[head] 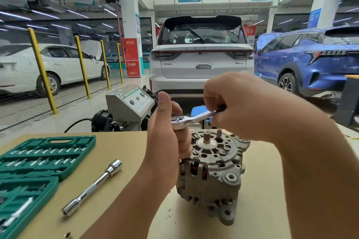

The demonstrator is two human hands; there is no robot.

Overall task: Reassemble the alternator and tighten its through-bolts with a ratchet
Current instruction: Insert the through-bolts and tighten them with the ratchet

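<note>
1. Head view: alternator [211, 176] stands shaft-up on the tan bench [120, 190], right of centre.
2. Left hand [167, 137] is wrapped around the ratchet [191, 120] head and whatever hangs below it, at the housing's left rim; the bolt itself is hidden.
3. Right hand [239, 106] is closed on the ratchet handle.
4. Loose extension bar [93, 188] lies beside the green socket case [38, 163].
5. Judgement: cast housing looks heavy, rigid, stable; brace it by the body and avoid the exposed copper windings.
</note>
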